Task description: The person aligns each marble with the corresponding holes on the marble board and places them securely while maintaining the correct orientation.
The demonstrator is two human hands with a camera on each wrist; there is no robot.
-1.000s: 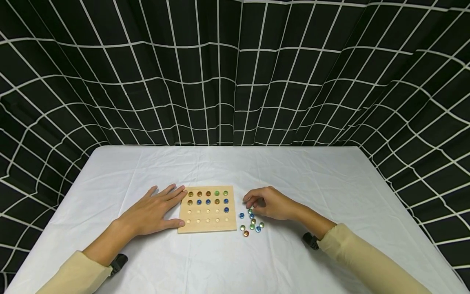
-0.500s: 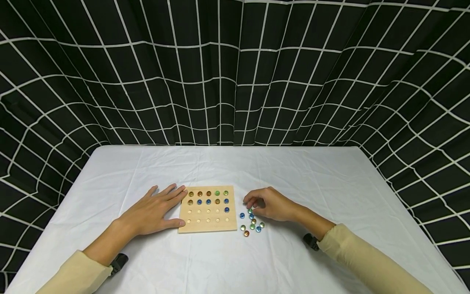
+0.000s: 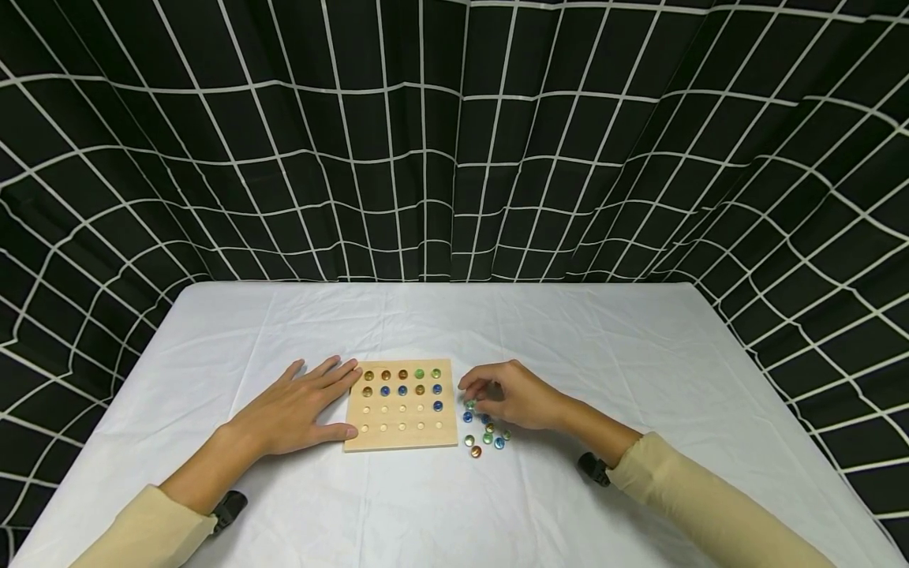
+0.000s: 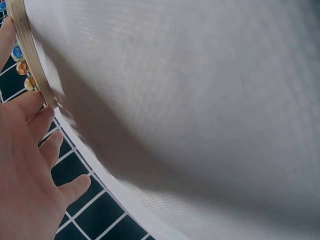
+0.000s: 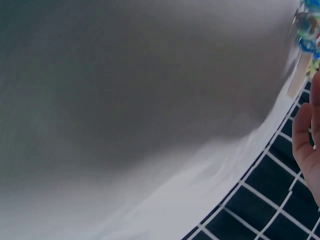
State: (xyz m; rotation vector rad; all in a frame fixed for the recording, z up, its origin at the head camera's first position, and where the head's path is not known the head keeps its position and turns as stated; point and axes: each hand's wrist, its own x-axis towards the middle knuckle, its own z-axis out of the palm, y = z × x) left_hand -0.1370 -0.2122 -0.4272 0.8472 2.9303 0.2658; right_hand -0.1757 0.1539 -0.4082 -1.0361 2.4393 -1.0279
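A light wooden board [image 3: 401, 439] with rows of small round spots lies on the table in the head view. Glass beads fill its two far rows, and a blue bead [image 3: 437, 406] sits at the right of the third row. My left hand [image 3: 294, 406] rests with spread fingers along the board's left side, thumb and fingertips at its edge. Right of the board, my right hand [image 3: 518, 394] pinches a green glass bead [image 3: 471, 405] between thumb and fingertips. In the left wrist view, fingers touch the board's side [image 4: 31, 50].
Several loose glass beads, among them an orange one [image 3: 476, 452] and a blue one [image 3: 499, 443], lie right of the board, partly below my right hand. A white cloth [image 3: 568, 331] covers the table. A black curtain with white grid lines [image 3: 454, 158] hangs behind it.
My right hand has shifted a little left toward the board, and the green bead has moved left with it. The left hand and the board have stayed in place.
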